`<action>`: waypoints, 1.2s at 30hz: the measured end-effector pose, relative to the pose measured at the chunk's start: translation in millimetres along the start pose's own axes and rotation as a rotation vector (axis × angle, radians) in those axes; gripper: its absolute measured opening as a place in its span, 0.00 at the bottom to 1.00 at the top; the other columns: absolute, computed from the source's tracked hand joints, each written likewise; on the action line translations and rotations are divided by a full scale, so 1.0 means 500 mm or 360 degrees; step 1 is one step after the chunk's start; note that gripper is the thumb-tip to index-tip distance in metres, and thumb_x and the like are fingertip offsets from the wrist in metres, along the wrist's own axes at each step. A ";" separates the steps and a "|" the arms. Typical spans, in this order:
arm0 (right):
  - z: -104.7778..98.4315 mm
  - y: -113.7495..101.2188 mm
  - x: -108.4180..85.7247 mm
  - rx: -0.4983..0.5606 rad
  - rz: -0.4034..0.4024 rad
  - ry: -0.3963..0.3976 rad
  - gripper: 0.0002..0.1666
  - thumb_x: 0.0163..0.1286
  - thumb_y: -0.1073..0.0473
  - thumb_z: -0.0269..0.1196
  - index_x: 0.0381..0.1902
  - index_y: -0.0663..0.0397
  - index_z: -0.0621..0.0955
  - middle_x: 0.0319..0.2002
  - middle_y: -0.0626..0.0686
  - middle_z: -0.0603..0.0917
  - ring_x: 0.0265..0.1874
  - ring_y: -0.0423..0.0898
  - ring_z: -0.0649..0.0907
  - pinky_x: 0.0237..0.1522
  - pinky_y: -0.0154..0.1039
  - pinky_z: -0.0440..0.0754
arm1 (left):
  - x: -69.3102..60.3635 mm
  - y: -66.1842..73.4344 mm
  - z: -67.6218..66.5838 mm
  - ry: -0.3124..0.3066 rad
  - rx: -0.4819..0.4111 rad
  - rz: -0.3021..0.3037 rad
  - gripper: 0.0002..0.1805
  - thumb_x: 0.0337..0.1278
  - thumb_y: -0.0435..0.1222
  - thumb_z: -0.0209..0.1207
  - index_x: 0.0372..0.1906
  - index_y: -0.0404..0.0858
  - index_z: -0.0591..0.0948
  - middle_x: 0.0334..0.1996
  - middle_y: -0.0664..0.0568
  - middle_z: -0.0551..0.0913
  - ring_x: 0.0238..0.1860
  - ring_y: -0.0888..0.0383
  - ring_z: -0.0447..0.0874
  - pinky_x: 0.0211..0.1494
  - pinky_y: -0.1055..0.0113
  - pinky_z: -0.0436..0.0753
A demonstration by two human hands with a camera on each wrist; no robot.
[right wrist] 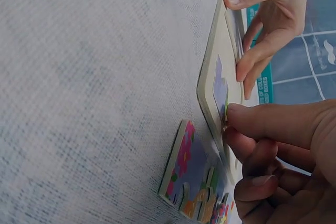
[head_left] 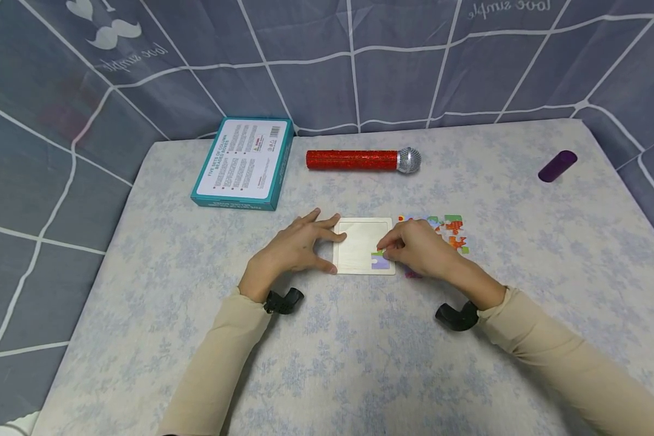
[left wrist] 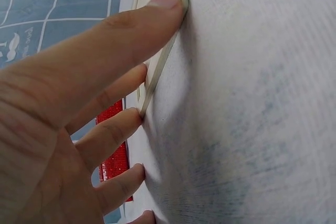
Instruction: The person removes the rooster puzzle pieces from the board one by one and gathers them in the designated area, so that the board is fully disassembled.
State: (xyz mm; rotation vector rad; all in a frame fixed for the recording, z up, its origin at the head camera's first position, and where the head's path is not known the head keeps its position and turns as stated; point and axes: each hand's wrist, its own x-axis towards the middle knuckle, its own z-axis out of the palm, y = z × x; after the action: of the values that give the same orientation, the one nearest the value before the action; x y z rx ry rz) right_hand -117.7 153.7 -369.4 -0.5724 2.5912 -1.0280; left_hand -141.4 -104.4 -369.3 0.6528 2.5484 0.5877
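A pale square puzzle tray (head_left: 354, 239) lies flat on the table, with a purple puzzle piece (head_left: 380, 262) in its lower right corner. My left hand (head_left: 294, 247) is spread at the tray's left side, thumb and fingertips touching its rim. Over the tray's right edge, my right hand (head_left: 422, 247) pinches a small puzzle piece with a bit of red and green showing; the fingers cover most of it. Colourful loose puzzle pieces (head_left: 454, 225) lie right of the tray, partly hidden by that hand. In the right wrist view, pink-flowered pieces (right wrist: 185, 156) lie beside the tray.
A teal and white box (head_left: 242, 158) lies at the back left. Right of it is a red glittery microphone (head_left: 354, 160) with a silver head. A dark purple cylinder (head_left: 558, 166) lies far right. Grey tile-patterned cloth (head_left: 316, 79) hangs behind the table.
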 end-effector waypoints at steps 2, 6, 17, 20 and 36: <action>0.000 0.000 0.000 0.0017 0.0002 0.0001 0.09 0.61 0.68 0.67 0.40 0.57 0.88 0.32 0.47 0.87 0.27 0.42 0.78 0.31 0.38 0.75 | 0.000 0.000 0.000 0.0000 0.0001 -0.0001 0.39 0.39 0.45 0.78 0.64 0.48 0.78 0.75 0.57 0.59 0.78 0.47 0.40 0.77 0.46 0.43; -0.002 0.003 0.001 0.0066 0.0012 0.0011 0.08 0.61 0.67 0.68 0.38 0.56 0.88 0.26 0.45 0.84 0.24 0.42 0.78 0.29 0.37 0.75 | -0.001 0.001 0.001 0.0000 0.0004 -0.0007 0.40 0.39 0.45 0.78 0.64 0.49 0.78 0.75 0.58 0.58 0.78 0.48 0.40 0.77 0.47 0.43; -0.012 0.010 0.001 0.0196 0.0011 0.0001 0.07 0.61 0.68 0.68 0.35 0.52 0.87 0.29 0.46 0.87 0.25 0.42 0.80 0.29 0.35 0.75 | -0.003 0.001 0.002 0.0000 -0.0010 -0.0015 0.40 0.39 0.45 0.78 0.64 0.48 0.78 0.75 0.58 0.58 0.78 0.48 0.39 0.77 0.47 0.42; -0.023 0.013 -0.003 0.0230 0.0029 -0.0017 0.06 0.62 0.67 0.68 0.35 0.52 0.88 0.30 0.45 0.87 0.23 0.43 0.78 0.26 0.34 0.74 | -0.004 0.000 0.002 0.0006 -0.0006 0.0004 0.40 0.39 0.45 0.78 0.64 0.48 0.78 0.75 0.57 0.58 0.78 0.47 0.39 0.77 0.47 0.43; -0.134 0.113 -0.105 0.0381 0.0424 -0.0130 0.13 0.65 0.59 0.67 0.46 0.59 0.86 0.41 0.51 0.88 0.36 0.38 0.82 0.38 0.33 0.79 | -0.002 -0.002 0.000 0.0003 0.0016 0.0038 0.40 0.39 0.46 0.78 0.64 0.48 0.78 0.75 0.56 0.58 0.78 0.47 0.40 0.77 0.47 0.43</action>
State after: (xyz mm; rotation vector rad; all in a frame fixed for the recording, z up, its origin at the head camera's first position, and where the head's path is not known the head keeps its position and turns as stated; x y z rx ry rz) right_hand -113.3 254.9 -355.9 -0.1994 2.3474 -1.1718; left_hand -141.0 -105.6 -369.6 0.6873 2.5499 0.5841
